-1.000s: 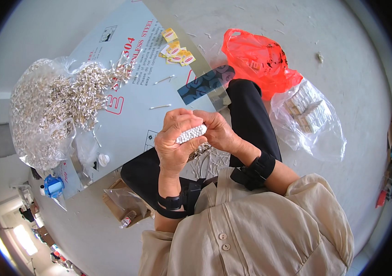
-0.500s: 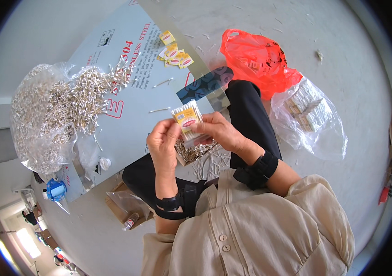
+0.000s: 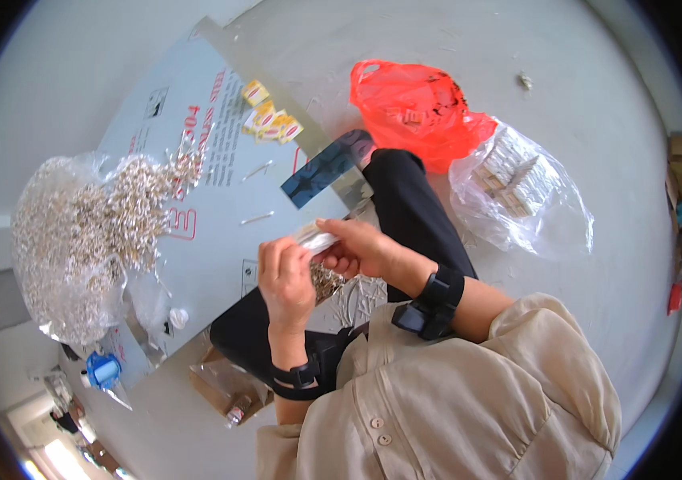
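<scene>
Both hands meet above the person's lap, closed on 1 small pale packet (image 3: 314, 238) pinched between them. The left hand (image 3: 285, 276) curls its fingers around the packet's near end from the left; the right hand (image 3: 361, 250) grips the far end from the right, thumb on top. The packet lies tilted across the gap between the 2 hands, touching both. Just beneath it rests a loose cluster of small silvery metal pieces (image 3: 326, 282). Farther left, a big heap of the same silvery pieces (image 3: 77, 232) spills from a clear bag onto a grey printed board (image 3: 221, 184). At the board's top lie several little yellow boxes (image 3: 270, 120). To the right sit an orange plastic bag (image 3: 413, 108) and a clear bag of small packs (image 3: 517, 184).
</scene>
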The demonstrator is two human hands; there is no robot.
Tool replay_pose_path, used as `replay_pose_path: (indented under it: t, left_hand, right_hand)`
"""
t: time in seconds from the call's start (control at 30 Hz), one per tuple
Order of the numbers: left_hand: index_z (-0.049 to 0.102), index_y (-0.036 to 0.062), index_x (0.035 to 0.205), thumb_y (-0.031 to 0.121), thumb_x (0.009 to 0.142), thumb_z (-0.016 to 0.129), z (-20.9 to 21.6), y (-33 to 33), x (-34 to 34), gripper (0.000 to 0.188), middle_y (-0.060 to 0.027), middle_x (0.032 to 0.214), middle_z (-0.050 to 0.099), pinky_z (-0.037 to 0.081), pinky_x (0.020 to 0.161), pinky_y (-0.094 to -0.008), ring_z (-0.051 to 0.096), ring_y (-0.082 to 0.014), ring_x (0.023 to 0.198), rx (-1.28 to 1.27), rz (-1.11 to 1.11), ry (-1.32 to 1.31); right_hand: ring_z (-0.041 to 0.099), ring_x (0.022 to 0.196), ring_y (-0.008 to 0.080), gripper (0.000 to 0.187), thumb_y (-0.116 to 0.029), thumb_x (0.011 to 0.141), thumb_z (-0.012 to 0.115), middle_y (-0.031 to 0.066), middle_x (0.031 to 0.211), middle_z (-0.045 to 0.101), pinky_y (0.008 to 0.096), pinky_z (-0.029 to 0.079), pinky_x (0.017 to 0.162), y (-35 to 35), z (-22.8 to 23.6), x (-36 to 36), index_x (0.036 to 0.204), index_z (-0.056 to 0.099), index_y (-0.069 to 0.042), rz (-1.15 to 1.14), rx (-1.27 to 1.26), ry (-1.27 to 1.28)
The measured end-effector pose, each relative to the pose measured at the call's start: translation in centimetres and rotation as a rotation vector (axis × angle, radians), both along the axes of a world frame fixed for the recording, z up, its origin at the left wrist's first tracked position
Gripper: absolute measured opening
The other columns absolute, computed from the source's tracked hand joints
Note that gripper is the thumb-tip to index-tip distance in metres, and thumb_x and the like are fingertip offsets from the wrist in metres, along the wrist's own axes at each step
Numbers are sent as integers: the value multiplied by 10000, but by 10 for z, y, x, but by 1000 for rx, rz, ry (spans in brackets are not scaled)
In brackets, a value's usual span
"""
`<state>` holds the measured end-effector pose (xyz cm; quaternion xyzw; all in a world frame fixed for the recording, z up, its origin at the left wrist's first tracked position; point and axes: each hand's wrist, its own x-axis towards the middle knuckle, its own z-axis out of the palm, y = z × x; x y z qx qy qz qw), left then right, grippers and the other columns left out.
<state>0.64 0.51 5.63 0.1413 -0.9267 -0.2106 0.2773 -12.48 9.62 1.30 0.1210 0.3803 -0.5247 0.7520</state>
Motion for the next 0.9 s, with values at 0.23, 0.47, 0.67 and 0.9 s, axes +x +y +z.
replay_pose_path:
  t: [0.23, 0.47, 0.67, 0.9]
  left_hand:
    - [521, -18, 848, -65, 771, 617, 2, -2, -1, 131, -150, 884, 528, 448, 690, -424, 532, -348, 802, 35, -4, -71]
    - [509, -12, 801, -58, 766, 622, 0, 2, -4, 127, -138, 844, 530, 449, 656, -401, 524, -326, 768, 158, 6, -14]
    - [533, 0, 815, -42, 788, 627, 8, -17, 1, 107, -136, 838, 543, 467, 661, -375, 539, -307, 752, 284, 86, 13]
    - [577, -4, 933, -10, 802, 654, -1, -7, -47, 152, -135, 929, 573, 464, 771, -396, 559, -330, 865, 368, -42, 127]
  right_hand:
    - [584, 817, 276, 156, -69, 750, 688, 87, 873, 571, 360, 502, 687, 13, 14, -4, 900, 644, -57, -165, -776, 1935]
    - [538, 739, 256, 192, -108, 644, 696, 78, 800, 515, 359, 475, 623, 11, 16, -14, 745, 548, -37, -171, -806, 2206]
    - [581, 797, 281, 184, -78, 637, 701, 94, 801, 538, 392, 492, 655, 29, 12, -53, 714, 541, -33, -270, -603, 1913]
    - [650, 761, 302, 110, 32, 725, 666, 126, 832, 616, 347, 501, 599, 21, 29, -61, 798, 600, -18, -124, -674, 1900]
